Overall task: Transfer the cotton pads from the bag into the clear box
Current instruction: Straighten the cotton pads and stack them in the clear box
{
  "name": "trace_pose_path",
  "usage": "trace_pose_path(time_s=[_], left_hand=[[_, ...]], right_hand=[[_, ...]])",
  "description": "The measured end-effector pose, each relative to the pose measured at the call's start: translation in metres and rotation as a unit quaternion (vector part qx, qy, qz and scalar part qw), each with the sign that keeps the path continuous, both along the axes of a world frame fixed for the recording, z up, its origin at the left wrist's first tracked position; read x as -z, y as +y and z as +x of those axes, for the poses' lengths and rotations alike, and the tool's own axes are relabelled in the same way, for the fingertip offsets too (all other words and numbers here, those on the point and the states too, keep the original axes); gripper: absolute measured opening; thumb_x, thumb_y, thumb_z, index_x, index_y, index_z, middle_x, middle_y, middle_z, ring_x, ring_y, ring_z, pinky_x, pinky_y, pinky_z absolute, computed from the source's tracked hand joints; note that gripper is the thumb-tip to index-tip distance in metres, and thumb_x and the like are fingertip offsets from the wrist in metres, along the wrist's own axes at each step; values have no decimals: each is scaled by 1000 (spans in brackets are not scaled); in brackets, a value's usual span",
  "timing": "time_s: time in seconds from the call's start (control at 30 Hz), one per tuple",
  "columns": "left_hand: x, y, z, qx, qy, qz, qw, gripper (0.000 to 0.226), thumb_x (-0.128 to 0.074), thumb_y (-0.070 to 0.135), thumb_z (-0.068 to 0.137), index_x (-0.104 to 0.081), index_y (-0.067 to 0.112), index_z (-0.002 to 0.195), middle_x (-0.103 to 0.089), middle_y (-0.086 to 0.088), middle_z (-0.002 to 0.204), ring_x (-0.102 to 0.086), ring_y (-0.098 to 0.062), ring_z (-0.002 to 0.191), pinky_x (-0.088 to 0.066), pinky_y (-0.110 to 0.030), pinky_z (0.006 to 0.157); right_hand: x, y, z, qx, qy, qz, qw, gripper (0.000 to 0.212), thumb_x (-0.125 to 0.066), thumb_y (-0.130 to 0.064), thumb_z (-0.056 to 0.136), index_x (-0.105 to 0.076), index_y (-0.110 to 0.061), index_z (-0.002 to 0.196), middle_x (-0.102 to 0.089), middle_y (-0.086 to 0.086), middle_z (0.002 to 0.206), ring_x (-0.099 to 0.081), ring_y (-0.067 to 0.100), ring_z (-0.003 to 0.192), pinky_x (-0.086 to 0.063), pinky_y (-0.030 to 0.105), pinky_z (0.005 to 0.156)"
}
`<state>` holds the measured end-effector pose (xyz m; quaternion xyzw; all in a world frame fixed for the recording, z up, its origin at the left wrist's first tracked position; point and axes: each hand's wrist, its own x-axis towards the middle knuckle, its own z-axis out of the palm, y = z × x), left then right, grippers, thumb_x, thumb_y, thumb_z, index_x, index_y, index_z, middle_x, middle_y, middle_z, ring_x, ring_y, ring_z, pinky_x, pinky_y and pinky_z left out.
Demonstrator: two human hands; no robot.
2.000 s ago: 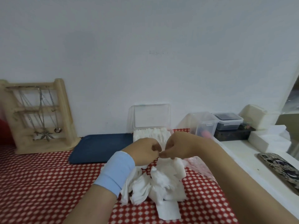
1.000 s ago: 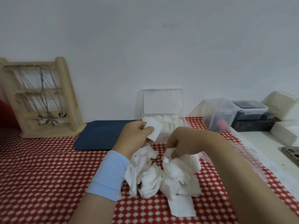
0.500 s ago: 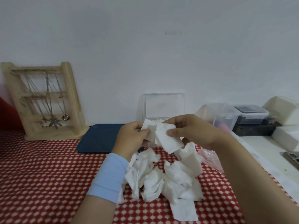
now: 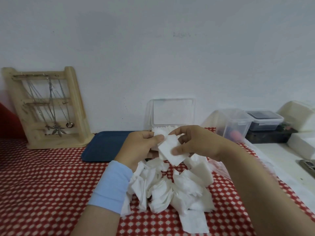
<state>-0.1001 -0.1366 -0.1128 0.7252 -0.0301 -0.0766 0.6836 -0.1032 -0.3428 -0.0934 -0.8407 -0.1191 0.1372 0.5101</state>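
A loose heap of white cotton pads (image 4: 172, 186) lies on the red checked cloth in front of me. My left hand (image 4: 139, 149) pinches a pad (image 4: 159, 133) and my right hand (image 4: 196, 143) holds a square pad (image 4: 170, 151); the two pads meet between my thumbs, just in front of the clear box (image 4: 172, 114). The box stands against the wall with its lid raised, and white pads show inside behind my fingers. A crumpled clear bag (image 4: 219, 167) lies under my right forearm, mostly hidden.
A blue tray (image 4: 105, 145) lies left of the box. A wooden jewellery stand (image 4: 46, 108) with necklaces leans at the far left. Clear and dark containers (image 4: 235, 123) and white boxes (image 4: 300, 116) crowd the right, beside a white ledge (image 4: 279, 160).
Both hands rose from the heap, each with a pad, and came together in front of the box. In the last half second they barely moved.
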Motion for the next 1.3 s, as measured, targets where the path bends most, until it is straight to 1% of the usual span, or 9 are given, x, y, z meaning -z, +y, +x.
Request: trace_pose_path(time_s=[0.23, 0.37, 0.47, 0.63, 0.73, 0.8, 1.03, 1.1, 1.3], left_hand=[[4, 1, 2, -37, 9, -2, 999, 11, -71, 14, 94, -78, 7, 98, -80, -6, 90, -78, -22, 81, -63, -29, 66], [3, -3, 0, -44, 19, -13, 999, 10, -71, 11, 93, -77, 4, 96, -80, -7, 91, -78, -23, 81, -63, -29, 66], [0, -3, -2, -41, 24, -14, 999, 10, -71, 11, 93, -77, 4, 95, -80, -9, 90, -78, -24, 78, -61, -26, 61], [-1, -3, -4, -26, 17, -11, 999, 9, -70, 9, 93, -77, 3, 95, -80, -8, 87, -78, -23, 74, -59, -22, 57], [1, 0, -1, -28, 10, -3, 1000, 7, -70, 8, 93, -76, 4, 95, -80, -7, 89, -78, -22, 77, -62, -26, 62], [1, 3, 1, -27, 9, 11, 1000, 6, -70, 8, 93, -76, 5, 94, -80, -6, 91, -78, -21, 78, -63, -28, 64], [2, 14, 9, -28, -14, 176, 984, 21, -69, 25, 92, -76, 9, 80, -62, 2, 72, -58, -17, 66, -55, -33, 74], [0, 14, 10, -71, -34, 160, 984, 23, -69, 26, 92, -75, 9, 77, -54, -5, 75, -51, -19, 71, -46, -28, 68], [-7, 11, 4, -47, 22, -62, 997, 13, -67, 16, 96, -77, 8, 99, -79, -10, 99, -75, -24, 94, -60, -26, 66]], right_hand=[[-2, -1, -2, 18, 18, -60, 998, 39, -85, -14, 80, -66, -20, 114, -76, 2, 94, -70, 9, 72, -51, 22, 64], [3, 7, 2, 110, -161, -160, 968, 32, -86, -21, 76, -62, -30, 94, -64, -9, 96, -60, 7, 75, -48, 23, 66], [0, 13, 0, 73, -163, -123, 976, 11, -75, -25, 85, -70, -29, 94, -69, -12, 91, -65, 1, 70, -51, 21, 69], [-2, 17, -6, 29, -109, -186, 976, 42, -81, -49, 77, -69, -36, 115, -69, -20, 97, -65, -3, 89, -54, 23, 86], [-2, 14, -2, 50, -122, -164, 977, 14, -71, -29, 92, -79, -21, 101, -75, 2, 87, -65, 11, 71, -59, 41, 82], [-3, 9, -1, 71, -118, -161, 977, 16, -66, -23, 95, -79, -14, 95, -76, 11, 89, -68, 28, 73, -58, 47, 79], [-9, 8, -5, 92, -83, -2, 992, 17, -61, -16, 99, -75, -6, 98, -77, 8, 89, -70, 17, 70, -61, 30, 62], [-7, 12, -7, 68, -51, 28, 996, 14, -63, -14, 99, -75, -7, 103, -78, 9, 88, -73, 17, 67, -59, 27, 58], [-7, 20, -5, 134, -44, 135, 981, 17, -77, -13, 88, -74, 1, 97, -76, 10, 78, -71, 18, 63, -56, 32, 56]])
